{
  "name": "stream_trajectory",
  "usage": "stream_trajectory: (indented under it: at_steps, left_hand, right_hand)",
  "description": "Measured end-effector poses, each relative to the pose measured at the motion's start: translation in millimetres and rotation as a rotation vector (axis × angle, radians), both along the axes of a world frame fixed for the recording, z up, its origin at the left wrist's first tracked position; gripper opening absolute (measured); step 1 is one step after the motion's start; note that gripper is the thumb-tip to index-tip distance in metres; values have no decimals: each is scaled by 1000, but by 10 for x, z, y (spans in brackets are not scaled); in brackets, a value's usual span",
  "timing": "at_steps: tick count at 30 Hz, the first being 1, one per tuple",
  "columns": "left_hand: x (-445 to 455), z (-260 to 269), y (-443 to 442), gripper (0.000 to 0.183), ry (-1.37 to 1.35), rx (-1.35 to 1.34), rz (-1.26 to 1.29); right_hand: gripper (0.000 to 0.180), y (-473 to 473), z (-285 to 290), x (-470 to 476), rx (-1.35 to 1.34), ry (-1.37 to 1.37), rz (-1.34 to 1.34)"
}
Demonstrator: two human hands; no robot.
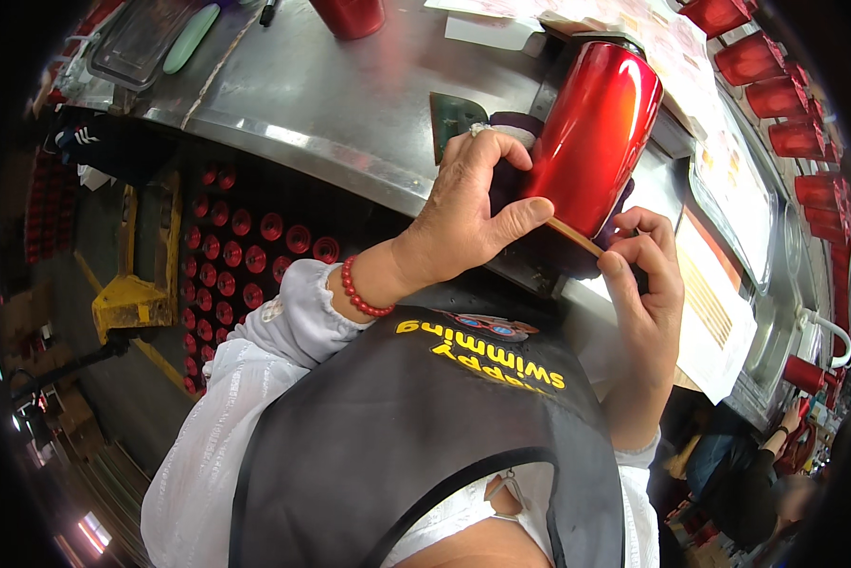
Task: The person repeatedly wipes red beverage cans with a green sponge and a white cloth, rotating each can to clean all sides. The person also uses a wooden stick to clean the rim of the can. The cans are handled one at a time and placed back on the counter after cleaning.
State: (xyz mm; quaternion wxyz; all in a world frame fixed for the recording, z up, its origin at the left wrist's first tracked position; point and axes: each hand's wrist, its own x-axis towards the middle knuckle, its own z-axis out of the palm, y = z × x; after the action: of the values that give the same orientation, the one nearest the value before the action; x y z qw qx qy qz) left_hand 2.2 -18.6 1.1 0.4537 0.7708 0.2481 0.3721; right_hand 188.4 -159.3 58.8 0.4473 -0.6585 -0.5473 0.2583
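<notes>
A glossy red metallic cylinder lies on its side, its near end toward me, bedded on dark cloth. Across that near end runs a thin tan strip, pulled straight between my two hands. The thumb of my left hand presses on the strip's left end, while its curled fingers rest by the cylinder's side. My right hand pinches the other end between thumb and fingers. Beside my left fingers lie a dark green flat scraper-like piece and a dark rolled band.
Papers, including a sheet with tan stripes, lie right on the metal table. Another red vessel and a clear plastic box stand farther back. Several red cylinders fill the space below. A yellow pallet jack stands left; a co-worker is right.
</notes>
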Motion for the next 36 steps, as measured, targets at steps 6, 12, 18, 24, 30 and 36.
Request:
stream_trajectory:
  at_steps: [6, 12, 18, 24, 30, 36]
  left_hand:
    - [-21, 54, 9, 56, 96, 41, -17]
    - [30, 42, -2, 59, 148, 132, 26]
    - [52, -2, 15, 63, 84, 113, 15]
    - [60, 45, -32, 58, 116, 168, 53]
    - [-59, 25, -104, 18, -214, 443, 8]
    - [-108, 37, -32, 24, -136, 717, -63]
  right_hand:
    - [15, 24, -45, 10, -23, 29, 1]
    - [15, 30, -89, 32, -35, 66, 10]
    - [19, 24, -108, 57, -72, 170, -4]
    - [24, 82, -125, -2, -17, 45, -26]
    - [24, 101, -184, 10, -9, 45, -34]
    - [23, 42, -12, 118, -65, 105, 6]
